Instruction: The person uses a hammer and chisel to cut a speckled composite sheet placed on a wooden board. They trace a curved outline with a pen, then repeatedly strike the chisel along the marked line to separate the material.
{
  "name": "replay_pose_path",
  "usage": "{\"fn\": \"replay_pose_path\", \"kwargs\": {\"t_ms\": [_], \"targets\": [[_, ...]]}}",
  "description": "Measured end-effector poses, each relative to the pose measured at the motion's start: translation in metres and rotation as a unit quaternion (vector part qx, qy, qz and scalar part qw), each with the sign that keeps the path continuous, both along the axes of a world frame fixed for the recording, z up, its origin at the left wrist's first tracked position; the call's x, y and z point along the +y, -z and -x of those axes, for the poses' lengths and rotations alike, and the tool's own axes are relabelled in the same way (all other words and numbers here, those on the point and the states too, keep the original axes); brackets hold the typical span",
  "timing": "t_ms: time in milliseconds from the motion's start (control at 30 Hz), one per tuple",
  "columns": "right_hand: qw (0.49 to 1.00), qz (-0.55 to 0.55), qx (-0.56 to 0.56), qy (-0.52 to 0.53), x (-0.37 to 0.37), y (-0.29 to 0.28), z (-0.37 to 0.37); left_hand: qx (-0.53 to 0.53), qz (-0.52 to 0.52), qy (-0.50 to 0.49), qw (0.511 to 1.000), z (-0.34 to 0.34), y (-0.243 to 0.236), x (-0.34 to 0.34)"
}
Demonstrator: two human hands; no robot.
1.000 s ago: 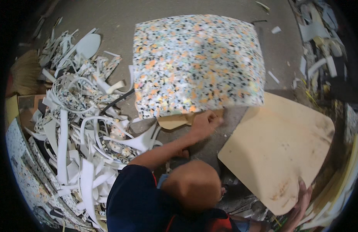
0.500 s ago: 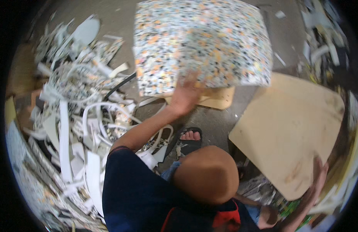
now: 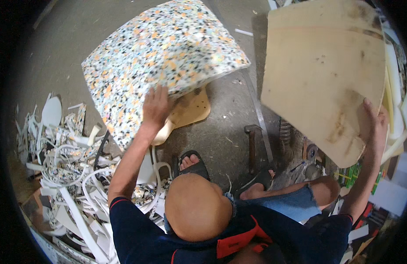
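Observation:
My left hand [image 3: 155, 105] rests on the near edge of a speckled foam sheet [image 3: 164, 46], its fingers stretched out over the surface. Beneath that sheet shows a tan board with small holes [image 3: 190, 109], partly hidden. At the right, my right hand [image 3: 376, 121] grips the side of a large stained beige board [image 3: 317, 57], thumb on top and the other fingers mostly out of sight.
Foam offcuts [image 3: 67, 167] are heaped at left. Near my sandalled feet lie a hammer [image 3: 252, 147] and a long metal strip [image 3: 256, 112]. My bent knees are in view at bottom. More scraps and stacked pieces [image 3: 392, 176] line the right side.
The beige board has been lifted and shifted up the picture in my right hand. The view has swung, so the speckled sheet appears farther left and tilted. My left hand has moved onto it.

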State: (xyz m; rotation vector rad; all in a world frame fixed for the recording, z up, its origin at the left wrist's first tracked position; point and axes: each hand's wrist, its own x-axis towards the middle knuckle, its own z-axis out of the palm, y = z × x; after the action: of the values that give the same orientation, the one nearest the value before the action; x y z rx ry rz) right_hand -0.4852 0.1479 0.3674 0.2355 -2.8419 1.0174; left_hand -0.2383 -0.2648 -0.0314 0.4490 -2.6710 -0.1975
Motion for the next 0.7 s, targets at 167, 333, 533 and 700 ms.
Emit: {"fn": "replay_pose_path", "kwargs": {"t_ms": [167, 333, 533, 700], "targets": [[0.975, -0.044, 0.145, -0.166, -0.072, -0.003, 0.008, -0.014, 0.12, 0.027, 0.992, 0.056, 0.018, 0.076], [0.823, -0.085, 0.302, -0.474, -0.147, 0.072, 0.003, 0.038, -0.081, 0.008, 0.996, 0.036, 0.047, 0.127], [0.709, -0.142, 0.304, -0.621, -0.233, 0.306, -0.062, 0.264, -0.563, -0.338, 0.707, -0.135, 0.015, 0.113], [0.731, -0.238, 0.165, -0.618, -0.237, 0.406, -0.073, 0.238, -0.506, -0.478, 0.677, -0.192, 0.001, 0.057]]}}
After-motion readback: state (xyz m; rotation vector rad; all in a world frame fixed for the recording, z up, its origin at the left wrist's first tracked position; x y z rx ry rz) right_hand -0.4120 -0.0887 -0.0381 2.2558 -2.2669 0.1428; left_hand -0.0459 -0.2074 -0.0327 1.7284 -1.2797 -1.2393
